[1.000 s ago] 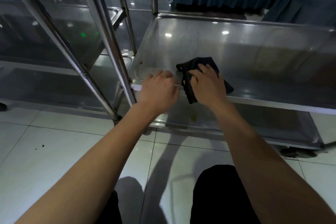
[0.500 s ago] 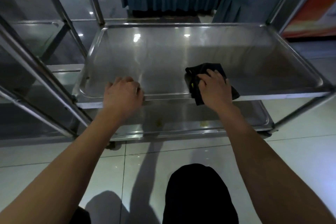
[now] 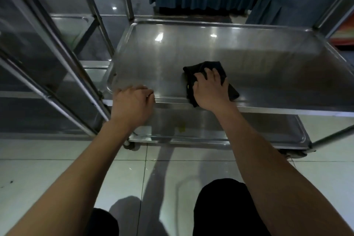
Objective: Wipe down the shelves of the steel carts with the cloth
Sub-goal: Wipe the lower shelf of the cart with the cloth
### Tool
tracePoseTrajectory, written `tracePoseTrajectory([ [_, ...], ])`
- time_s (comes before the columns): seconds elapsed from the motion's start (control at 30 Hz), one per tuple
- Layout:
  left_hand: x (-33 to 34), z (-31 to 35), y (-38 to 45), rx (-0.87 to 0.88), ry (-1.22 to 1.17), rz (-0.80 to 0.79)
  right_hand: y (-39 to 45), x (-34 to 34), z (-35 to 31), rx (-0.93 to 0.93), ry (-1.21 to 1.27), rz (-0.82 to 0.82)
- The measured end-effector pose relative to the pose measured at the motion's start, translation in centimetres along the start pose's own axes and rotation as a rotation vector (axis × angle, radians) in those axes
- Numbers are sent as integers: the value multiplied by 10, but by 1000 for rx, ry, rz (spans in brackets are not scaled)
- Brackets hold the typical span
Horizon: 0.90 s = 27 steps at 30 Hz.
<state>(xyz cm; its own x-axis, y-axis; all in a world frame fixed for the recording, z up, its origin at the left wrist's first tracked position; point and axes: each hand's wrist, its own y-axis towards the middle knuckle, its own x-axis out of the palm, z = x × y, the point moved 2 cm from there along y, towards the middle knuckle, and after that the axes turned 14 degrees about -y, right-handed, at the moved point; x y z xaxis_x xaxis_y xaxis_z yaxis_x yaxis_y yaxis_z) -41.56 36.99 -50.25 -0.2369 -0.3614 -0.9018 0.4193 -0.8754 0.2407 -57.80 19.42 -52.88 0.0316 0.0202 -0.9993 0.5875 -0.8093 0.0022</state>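
The left hand [image 3: 132, 105] has slid along the shelf [image 3: 249, 59] rim toward the cloth [image 3: 203, 67].

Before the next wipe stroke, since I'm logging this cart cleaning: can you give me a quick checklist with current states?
1. Cloth under right hand: ok.
2. Cloth flat on the middle shelf: ok.
3. Left hand steadying the shelf's front rim: ok.
4. Path toward the shelf's far side free of items: ok.
5. Lower shelf clean: not ok, yellowish spot visible.
6. Cloth damp: cannot tell.
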Motion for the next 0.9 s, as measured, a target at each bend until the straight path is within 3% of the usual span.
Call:
tracePoseTrajectory([
  [0.1,-6,-15,-3,-11,-27,4,19,2,-43,-71,5,-7],
  [0.27,-15,-49,-24,-98,43,146,41,5,-90,-156,-8,-31],
  [0.63,-14,-74,-45,-51,-54,238,70,17,-173,-352,10,2],
  [0.8,-13,-78,-57,-9,57,161,80,17,-209,-436,26,-27],
  [0.9,-13,-78,-62,-76,143,75,82,14,-220,-466,45,-50],
])
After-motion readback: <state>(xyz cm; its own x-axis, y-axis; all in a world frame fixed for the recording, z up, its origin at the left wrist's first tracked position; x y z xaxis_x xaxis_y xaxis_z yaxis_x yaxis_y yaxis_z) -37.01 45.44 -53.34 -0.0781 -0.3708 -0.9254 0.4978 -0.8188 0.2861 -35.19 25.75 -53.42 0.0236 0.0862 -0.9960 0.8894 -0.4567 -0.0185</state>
